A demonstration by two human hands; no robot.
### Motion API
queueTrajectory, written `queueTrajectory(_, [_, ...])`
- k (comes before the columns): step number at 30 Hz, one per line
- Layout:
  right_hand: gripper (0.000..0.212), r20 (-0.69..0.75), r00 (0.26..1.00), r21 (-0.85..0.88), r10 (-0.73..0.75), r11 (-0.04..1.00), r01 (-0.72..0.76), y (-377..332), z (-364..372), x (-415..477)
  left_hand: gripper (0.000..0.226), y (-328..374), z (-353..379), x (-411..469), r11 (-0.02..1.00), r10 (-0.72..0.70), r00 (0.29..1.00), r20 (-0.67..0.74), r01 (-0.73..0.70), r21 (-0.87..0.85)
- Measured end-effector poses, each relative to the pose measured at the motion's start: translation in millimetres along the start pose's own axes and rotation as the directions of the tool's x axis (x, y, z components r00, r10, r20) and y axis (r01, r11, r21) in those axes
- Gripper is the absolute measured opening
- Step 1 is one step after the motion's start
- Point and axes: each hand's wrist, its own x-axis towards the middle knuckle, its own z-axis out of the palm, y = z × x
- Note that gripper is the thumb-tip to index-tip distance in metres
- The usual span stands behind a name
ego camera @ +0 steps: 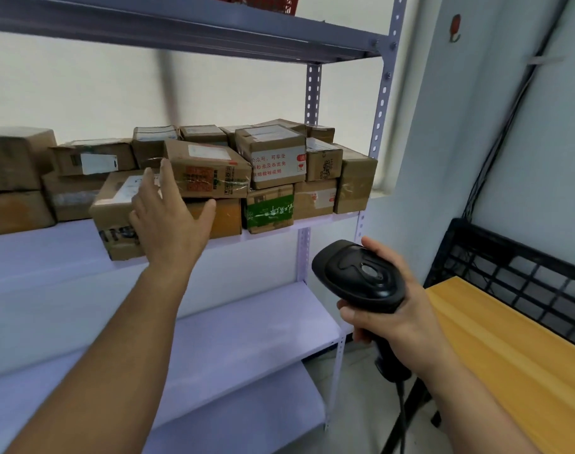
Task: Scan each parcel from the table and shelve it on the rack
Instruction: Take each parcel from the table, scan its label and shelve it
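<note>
Right hand [387, 309] is gripping the scanner [358, 273] down low and aiming it at nothing, so I'd say the scanning is done. Left hand [168, 221], fingers straight, is pressing flat on a parcel [114, 221] that's overhanging the rack [50, 250] shelf's front edge, likely nudging it back against the stacked boxes [273, 158]. Off right, the table [509, 348] is sitting well apart.

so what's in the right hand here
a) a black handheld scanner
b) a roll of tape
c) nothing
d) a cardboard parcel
A: the right hand is curled round the handle of the black scanner, whose head points up and away from the person.
</note>
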Motion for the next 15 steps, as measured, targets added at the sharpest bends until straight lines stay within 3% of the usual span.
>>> queueTrajectory(6, [0.086, -0.02, 1.0, 0.047, 0.008, 0.999, -0.007, -9, -39, -37, 0.066, 41, 10, -84, 0.959, 0.187, 0.982, 0.033, -0.175, -0.224])
queueTrajectory(15, [0.089, -0.138, 0.988, -0.087, 0.064, 0.993, -0.076, -18, -141, -125, 0.051, 149, 54, -239, 0.908, 0.241, 0.891, 0.385, -0.066, -0.414])
